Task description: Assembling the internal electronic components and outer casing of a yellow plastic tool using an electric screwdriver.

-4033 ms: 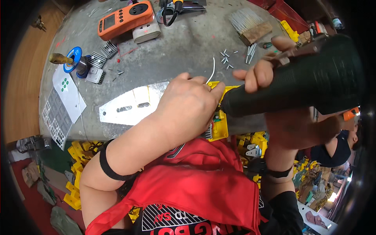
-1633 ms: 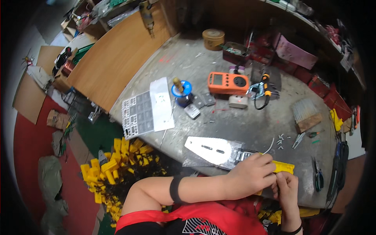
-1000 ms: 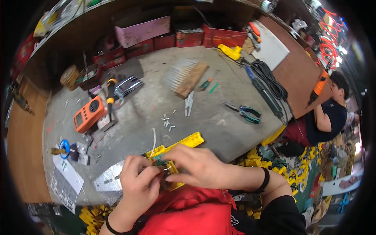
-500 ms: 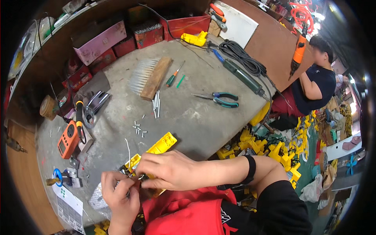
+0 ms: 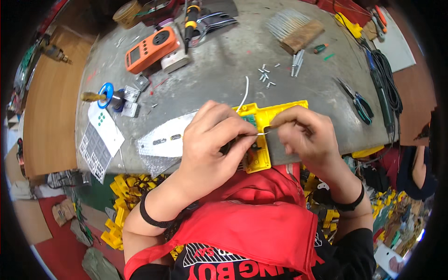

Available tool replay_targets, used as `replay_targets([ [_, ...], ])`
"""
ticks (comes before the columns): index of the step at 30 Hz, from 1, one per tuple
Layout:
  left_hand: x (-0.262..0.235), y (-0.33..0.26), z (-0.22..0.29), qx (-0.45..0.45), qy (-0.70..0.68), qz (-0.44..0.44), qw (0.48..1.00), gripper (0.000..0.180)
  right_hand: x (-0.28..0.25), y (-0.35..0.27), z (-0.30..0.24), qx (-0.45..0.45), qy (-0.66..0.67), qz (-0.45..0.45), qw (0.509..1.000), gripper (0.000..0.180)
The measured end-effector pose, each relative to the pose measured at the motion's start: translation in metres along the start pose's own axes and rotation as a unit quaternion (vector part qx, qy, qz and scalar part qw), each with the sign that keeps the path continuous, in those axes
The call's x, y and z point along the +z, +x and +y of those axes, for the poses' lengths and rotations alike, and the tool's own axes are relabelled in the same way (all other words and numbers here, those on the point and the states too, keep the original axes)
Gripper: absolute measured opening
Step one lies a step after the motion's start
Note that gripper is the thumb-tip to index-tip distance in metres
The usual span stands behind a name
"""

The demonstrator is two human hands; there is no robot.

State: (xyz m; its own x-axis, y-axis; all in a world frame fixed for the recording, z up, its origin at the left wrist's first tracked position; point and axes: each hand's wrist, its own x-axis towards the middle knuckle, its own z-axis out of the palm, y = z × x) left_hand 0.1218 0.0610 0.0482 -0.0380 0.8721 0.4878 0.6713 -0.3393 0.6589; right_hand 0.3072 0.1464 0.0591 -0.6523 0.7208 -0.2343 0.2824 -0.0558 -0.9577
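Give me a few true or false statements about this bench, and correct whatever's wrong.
1. The left hand is at the yellow casing. True.
2. The pliers are in the right hand. False: they lie on the bench.
3. A wooden handle sticks out of the blue-rimmed spool. True.
4. The orange meter is right of the brush. False: it is left of it.
5. Small loose screws lie on the bench. True.
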Motion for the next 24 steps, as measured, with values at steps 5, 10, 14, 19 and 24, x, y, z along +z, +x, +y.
replay_targets([
  [5,-0.002,-0.005,0.000,-0.029,-0.043,-0.010,0.999,0.013,0.009,0.003,0.008,-0.344,-0.268,0.080,0.896,0.020],
  [10,0.001,-0.007,0.000,-0.021,-0.051,0.011,0.998,0.013,0.015,0.002,0.009,-0.393,-0.293,0.098,0.866,0.020],
  [14,0.008,-0.004,0.000,-0.012,-0.061,0.028,0.998,0.015,0.018,0.004,0.016,-0.388,-0.296,0.154,0.859,0.019],
  [19,0.011,-0.005,-0.007,-0.022,-0.070,0.068,0.995,0.016,0.031,0.018,0.021,-0.408,-0.301,0.190,0.841,0.018],
  [24,0.024,-0.014,-0.017,0.012,-0.157,0.197,0.968,0.012,0.020,0.003,0.002,-0.120,-0.091,0.129,0.980,0.015],
])
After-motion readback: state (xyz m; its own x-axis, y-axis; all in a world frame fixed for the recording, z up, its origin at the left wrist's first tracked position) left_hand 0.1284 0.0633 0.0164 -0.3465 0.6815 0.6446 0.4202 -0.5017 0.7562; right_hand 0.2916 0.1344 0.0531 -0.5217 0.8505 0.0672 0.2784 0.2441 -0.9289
